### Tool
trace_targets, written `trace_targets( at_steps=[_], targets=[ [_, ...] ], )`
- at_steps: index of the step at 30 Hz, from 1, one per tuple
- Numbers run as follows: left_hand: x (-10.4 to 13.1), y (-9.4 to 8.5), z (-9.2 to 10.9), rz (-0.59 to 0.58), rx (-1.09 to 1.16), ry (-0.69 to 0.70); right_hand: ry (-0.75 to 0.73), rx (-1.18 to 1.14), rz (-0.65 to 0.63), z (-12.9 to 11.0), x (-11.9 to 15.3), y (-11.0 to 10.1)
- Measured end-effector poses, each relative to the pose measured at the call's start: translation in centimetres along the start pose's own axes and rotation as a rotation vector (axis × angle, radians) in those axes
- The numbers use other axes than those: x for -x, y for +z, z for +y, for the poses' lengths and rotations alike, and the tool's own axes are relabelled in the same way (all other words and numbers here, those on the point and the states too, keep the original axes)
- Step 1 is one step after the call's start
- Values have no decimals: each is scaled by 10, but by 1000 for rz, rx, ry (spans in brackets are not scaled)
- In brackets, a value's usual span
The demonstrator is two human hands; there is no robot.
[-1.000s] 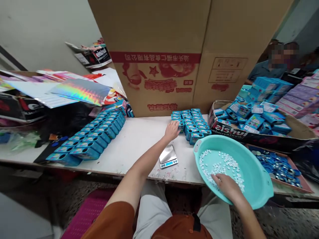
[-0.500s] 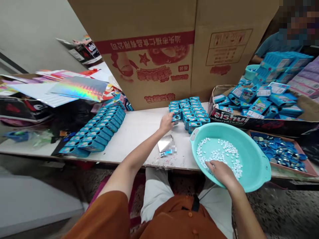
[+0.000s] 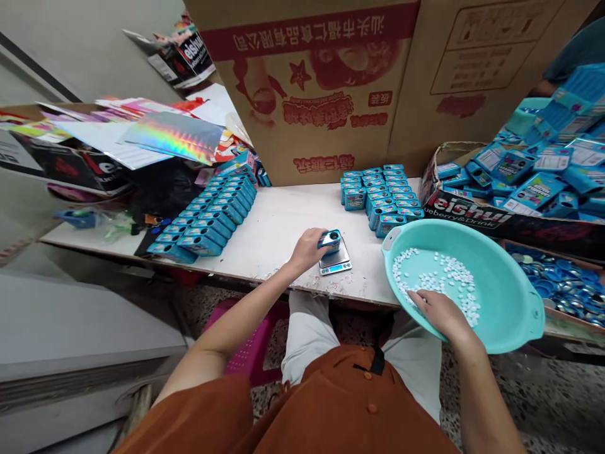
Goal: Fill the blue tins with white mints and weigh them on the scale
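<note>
The right hand (image 3: 439, 309) reaches over the near rim of a turquoise basin (image 3: 508, 293), fingers down among the white pellets (image 3: 456, 274) scattered on its bottom; whether it grips any, I cannot tell. To the right of that hand, past the basin, a shallow tray (image 3: 574, 323) is filled with shiny blue lids (image 3: 562, 280). Farther beyond the same hand, an open carton (image 3: 467, 213) holds a heap of blue packs (image 3: 534, 189).

Below the left hand (image 3: 307, 249) a pink stool (image 3: 258, 353) stands on a speckled floor (image 3: 543, 391). A white table (image 3: 274, 221) stretches beyond both hands. Close-set rows of blue boxes (image 3: 382, 202) stand past them, with longer rows (image 3: 208, 217) left of the left hand; behind rises a tall cardboard box (image 3: 321, 107).

The left hand grasps one small blue box (image 3: 333, 247) over the plate of a digital scale (image 3: 336, 268); contact is unclear. This box is well apart from the right hand.
</note>
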State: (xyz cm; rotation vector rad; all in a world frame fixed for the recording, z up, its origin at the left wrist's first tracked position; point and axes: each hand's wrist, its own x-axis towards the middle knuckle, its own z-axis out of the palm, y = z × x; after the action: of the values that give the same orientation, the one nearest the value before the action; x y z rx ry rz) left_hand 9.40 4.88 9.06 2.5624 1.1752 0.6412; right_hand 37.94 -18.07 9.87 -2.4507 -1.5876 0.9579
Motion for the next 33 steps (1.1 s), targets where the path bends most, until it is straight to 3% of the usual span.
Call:
trace_targets(
  at_steps=[5, 9, 13, 19, 24, 33],
  targets=[
    [7, 5, -7, 42, 50, -1, 6, 0, 14, -1, 1, -1],
    [33, 3, -18, 126, 16, -2, -2, -12, 15, -3, 4, -1],
    [74, 7, -38, 285, 33, -170, -8, -7, 11, -4, 4, -2],
    [117, 35, -64, 419, -20, -380, 20, 23, -29, -6, 3, -4],
    [119, 51, -64, 440, -101, -417, 35, 28, -22, -1, 1, -2],
    [118, 51, -63, 415, -121, -421, 47, 50, -10, 4, -4, 1]
  ],
)
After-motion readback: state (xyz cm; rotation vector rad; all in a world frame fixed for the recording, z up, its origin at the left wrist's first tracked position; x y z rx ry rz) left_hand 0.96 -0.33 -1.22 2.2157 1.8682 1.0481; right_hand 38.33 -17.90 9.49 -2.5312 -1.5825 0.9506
